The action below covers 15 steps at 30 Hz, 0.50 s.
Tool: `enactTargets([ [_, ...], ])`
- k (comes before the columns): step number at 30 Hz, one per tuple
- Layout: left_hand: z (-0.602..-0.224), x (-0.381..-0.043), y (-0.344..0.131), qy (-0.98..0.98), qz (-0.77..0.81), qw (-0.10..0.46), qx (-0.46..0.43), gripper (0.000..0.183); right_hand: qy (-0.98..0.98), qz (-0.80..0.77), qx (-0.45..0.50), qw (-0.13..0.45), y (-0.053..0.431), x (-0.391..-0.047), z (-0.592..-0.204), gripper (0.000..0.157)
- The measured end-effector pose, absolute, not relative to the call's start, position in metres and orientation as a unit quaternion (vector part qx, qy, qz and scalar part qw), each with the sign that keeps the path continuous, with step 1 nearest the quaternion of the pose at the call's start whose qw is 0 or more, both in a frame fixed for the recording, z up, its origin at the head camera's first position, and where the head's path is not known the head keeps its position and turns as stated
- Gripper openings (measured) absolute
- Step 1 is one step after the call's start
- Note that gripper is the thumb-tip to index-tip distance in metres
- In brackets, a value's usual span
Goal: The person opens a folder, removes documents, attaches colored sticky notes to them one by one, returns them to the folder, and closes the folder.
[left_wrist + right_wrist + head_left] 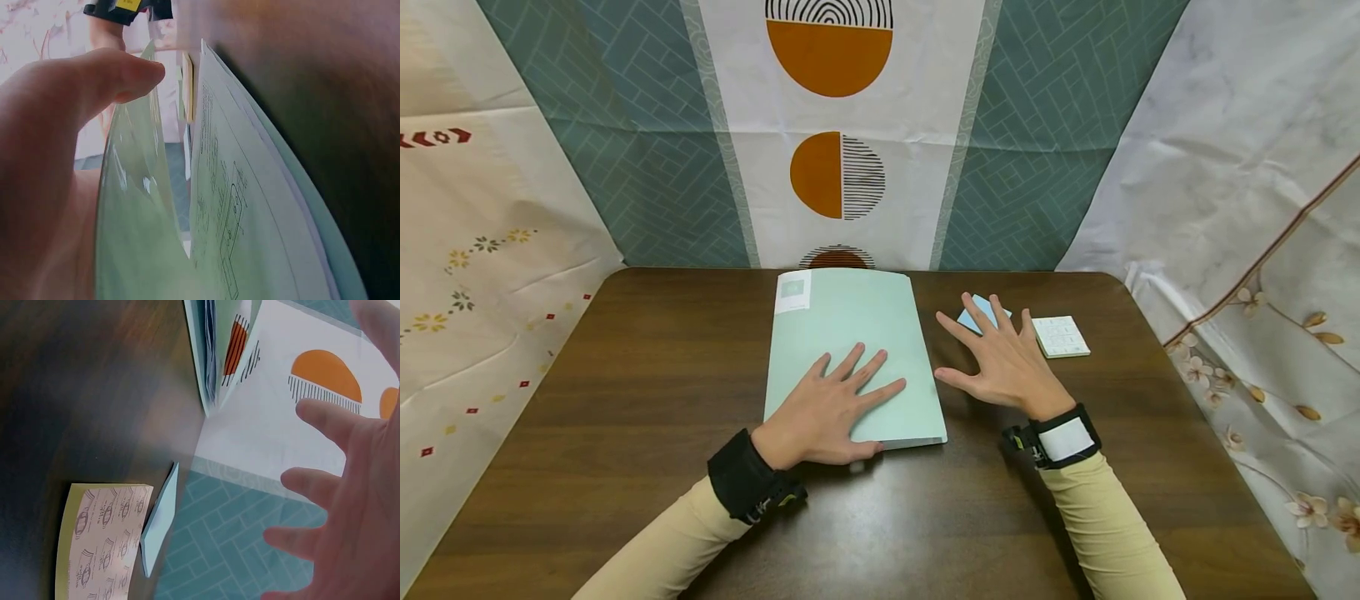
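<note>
A mint-green folder [850,308] lies on the table with a white label at its upper left. On the lower part of its cover rests my left hand [831,412], fingers spread and straight. The left wrist view shows printed sheets [234,181] with a line diagram inside the folder, whose cover stands slightly raised. To the right of it, my right hand [1007,367] is held above the table, fingers spread, with nothing in it. Beyond its fingertips is a light blue note pad [968,319], partly hidden by them in the head view.
A small square pad with a white printed face and yellowish edge [1062,337] lies right of the right hand. The brown wooden table [670,367] ends at a patterned curtain [1030,150] behind, with pale cloths on both sides.
</note>
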State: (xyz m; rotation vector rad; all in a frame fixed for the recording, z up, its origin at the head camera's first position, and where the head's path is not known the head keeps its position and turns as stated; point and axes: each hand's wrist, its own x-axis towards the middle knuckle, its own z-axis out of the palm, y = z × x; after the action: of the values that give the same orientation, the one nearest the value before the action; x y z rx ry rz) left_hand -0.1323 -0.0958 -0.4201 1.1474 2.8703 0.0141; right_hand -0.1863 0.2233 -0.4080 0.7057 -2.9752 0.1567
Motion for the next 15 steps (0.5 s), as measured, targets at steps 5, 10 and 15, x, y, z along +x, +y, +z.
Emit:
enactTargets([
  [5,-0.42,-0.137,-0.1,0.929,0.016,0.031,0.367,0.085,-0.971,0.051,0.23,0.042,0.224,-0.187,-0.408,0.087],
  [10,-0.418,-0.142,-0.107,0.932,0.034,0.043,0.358,0.084,-0.97,0.052,0.232,0.039,0.224,-0.186,-0.408,0.085],
  [15,-0.414,-0.145,-0.114,0.938,0.042,0.034,0.342,0.082,-0.969,0.05,0.238,0.042,0.223,-0.186,-0.41,0.086],
])
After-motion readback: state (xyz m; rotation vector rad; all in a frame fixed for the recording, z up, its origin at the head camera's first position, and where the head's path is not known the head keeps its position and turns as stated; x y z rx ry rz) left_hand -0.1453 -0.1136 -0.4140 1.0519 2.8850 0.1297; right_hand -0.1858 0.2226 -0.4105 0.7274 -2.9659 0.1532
